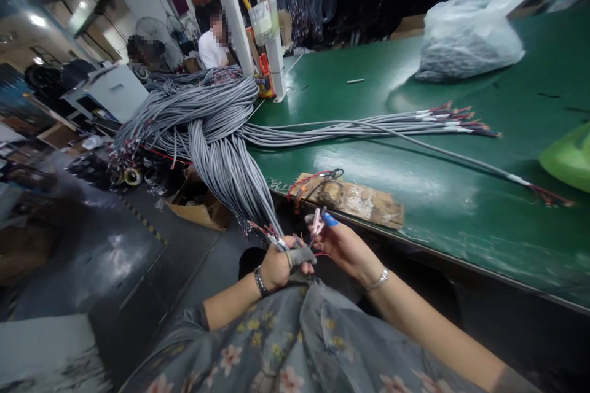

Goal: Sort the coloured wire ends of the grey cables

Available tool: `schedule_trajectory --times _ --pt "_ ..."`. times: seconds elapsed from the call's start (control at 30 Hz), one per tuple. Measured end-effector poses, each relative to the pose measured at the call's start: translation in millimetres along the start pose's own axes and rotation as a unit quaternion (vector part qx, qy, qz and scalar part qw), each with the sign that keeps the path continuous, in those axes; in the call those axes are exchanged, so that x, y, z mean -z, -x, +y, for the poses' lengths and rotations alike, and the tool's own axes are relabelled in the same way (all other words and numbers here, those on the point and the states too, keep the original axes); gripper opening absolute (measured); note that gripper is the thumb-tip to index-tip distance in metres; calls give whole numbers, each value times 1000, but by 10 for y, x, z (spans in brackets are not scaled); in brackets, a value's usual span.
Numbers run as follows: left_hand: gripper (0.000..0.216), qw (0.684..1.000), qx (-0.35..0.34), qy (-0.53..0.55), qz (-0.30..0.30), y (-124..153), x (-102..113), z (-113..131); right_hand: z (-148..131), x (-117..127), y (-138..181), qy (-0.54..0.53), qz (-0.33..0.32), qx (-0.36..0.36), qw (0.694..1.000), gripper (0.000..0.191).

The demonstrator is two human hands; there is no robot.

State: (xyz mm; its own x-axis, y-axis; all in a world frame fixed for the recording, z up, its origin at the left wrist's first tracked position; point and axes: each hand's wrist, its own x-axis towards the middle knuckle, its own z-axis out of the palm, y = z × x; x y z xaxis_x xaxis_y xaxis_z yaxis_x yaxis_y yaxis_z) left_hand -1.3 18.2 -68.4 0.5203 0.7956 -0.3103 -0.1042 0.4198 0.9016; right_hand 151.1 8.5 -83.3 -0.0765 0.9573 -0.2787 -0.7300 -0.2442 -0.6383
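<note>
My left hand point(282, 264) is closed around the end of one grey cable, just below the hanging bundle of grey cables point(216, 141), with grey tape on its fingertips. My right hand point(343, 247) is pinched beside it on thin red wires from that cable end, near a small pink piece point(316, 221); a blue cap covers one fingertip point(330, 219). Both hands hover over my lap in front of the green table's edge point(415, 239).
More grey cables with red wire ends point(442, 120) lie across the table. A worn cardboard block point(354, 198) sits at the table edge. A white plastic bag point(468, 37), a green bag point(569, 156) and a cardboard box on the floor point(198, 206) are near. Two people sit far left.
</note>
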Motion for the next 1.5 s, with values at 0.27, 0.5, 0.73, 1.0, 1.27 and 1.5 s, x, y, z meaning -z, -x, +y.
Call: schedule_trajectory --times 0.27,0.5,0.73,1.0,1.27,1.5 --pt "43 1000 -9 26 14 -126 -101 47 57 2 21 132 70 113 982 51" --pt "40 1000 -12 6 16 -139 -129 27 109 58 -79 2 8 48 999 44" --pt "42 999 4 -27 22 -134 -112 -2 122 71 -77 -25 20 30 999 38" --pt "37 999 -11 -32 2 -10 9 -63 62 67 -26 -48 -5 -5 999 35" --pt "41 997 -9 -28 69 4 -135 47 71 49 -24 -46 13 12 999 30" --pt "41 997 -29 -21 75 -14 -191 55 48 40 -6 -35 -14 9 999 28"
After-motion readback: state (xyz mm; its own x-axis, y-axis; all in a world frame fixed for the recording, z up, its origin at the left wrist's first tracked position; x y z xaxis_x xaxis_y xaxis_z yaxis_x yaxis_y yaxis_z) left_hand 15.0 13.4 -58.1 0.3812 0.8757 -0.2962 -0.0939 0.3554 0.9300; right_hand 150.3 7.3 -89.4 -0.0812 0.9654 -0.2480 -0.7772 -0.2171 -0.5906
